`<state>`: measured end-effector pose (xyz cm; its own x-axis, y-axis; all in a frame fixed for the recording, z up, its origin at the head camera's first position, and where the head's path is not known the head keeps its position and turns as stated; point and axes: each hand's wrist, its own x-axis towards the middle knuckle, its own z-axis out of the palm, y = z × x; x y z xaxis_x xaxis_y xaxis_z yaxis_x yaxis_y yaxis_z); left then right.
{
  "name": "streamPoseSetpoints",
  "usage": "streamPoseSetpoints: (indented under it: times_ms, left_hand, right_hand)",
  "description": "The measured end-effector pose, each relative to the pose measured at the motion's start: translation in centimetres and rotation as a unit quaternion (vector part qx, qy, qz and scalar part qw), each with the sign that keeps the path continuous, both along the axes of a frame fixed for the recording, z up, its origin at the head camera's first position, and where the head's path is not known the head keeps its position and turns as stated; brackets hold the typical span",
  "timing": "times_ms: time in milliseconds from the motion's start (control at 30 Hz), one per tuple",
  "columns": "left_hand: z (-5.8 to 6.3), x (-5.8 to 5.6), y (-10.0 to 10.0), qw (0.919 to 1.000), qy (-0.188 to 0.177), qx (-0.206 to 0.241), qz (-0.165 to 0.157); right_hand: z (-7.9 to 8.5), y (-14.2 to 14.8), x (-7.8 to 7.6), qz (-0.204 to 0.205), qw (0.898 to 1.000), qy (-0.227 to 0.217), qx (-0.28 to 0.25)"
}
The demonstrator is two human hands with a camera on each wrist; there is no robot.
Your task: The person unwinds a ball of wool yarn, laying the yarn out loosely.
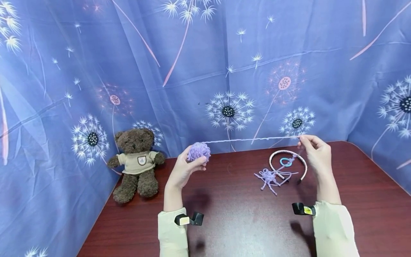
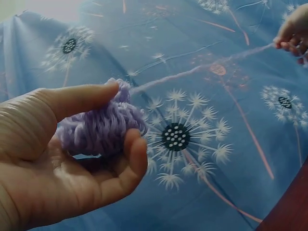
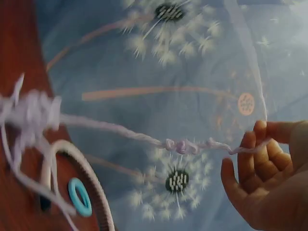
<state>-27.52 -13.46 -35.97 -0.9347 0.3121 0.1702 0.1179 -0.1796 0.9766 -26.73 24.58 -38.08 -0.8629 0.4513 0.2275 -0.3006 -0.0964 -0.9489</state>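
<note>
In the head view my left hand [image 1: 183, 169] grips a ball of purple yarn [image 1: 199, 151] above the table. A strand of yarn [image 1: 247, 139] runs taut from the ball across to my right hand [image 1: 319, 153], whose thumb and fingertips pinch it. Seen from the left wrist, the thumb presses the looped yarn from above and the fingers curl beneath it. In the right wrist view the strand passes through the pinch and continues as a knotted length [image 3: 180, 146] to a purple yarn tassel [image 3: 31, 118], shown in the head view on the table near the right hand.
A wrapped white headband [image 1: 303, 162] lies on the table with a light-blue ring [image 1: 285, 162] inside its curve. At the back left a brown teddy bear [image 1: 136, 164] in a beige shirt sits against the blue dandelion-print curtain [image 1: 192, 89]. The table [image 1: 231, 200] is dark red wood.
</note>
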Motion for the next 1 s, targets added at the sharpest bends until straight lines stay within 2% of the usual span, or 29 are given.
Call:
streamPoseSetpoints:
  times_ms: [100, 200, 400, 467, 567, 667, 767, 867, 1000]
  left_hand:
    - [0.1, -0.1, -0.5, 0.9994, -0.002, 0.023, 0.026]
    - [0.2, -0.1, -0.9, 0.9976, -0.006, 0.050, 0.048]
    - [0.1, -0.2, -1.1, 0.9920, -0.016, 0.082, 0.094]
    - [0.1, -0.3, -0.7, 0.9907, -0.019, 0.078, 0.111]
    - [-0.1, -0.6, 0.2, 0.9899, -0.019, 0.052, 0.131]
    - [-0.3, -0.8, 1.3, 0.9905, -0.015, 0.024, 0.134]
    - [-0.5, -0.7, 2.2, 0.9915, -0.012, 0.011, 0.129]
    - [-0.7, -0.6, 2.9, 0.9923, -0.009, 0.005, 0.123]
    - [-1.0, -0.5, 4.0, 0.9933, -0.006, -0.002, 0.116]
  right_hand:
    - [-0.6, 0.6, -0.2, -0.035, 0.998, -0.040, 0.035]
    - [-1.4, 1.0, -0.4, -0.033, 0.995, -0.072, 0.053]
    - [-2.3, 1.0, -0.6, -0.034, 0.994, -0.098, 0.032]
    - [-2.3, 0.5, -0.7, -0.041, 0.992, -0.104, 0.057]
    - [-2.1, -1.1, -1.0, -0.039, 0.986, -0.103, 0.126]
    - [-1.7, -4.1, -1.2, -0.006, 0.972, -0.085, 0.217]
    - [-1.6, -7.8, -1.1, 0.065, 0.958, -0.051, 0.276]
    - [-2.0, -11.8, -0.5, 0.142, 0.948, -0.015, 0.283]
    - [-2.7, -16.2, 0.6, 0.243, 0.937, 0.015, 0.250]
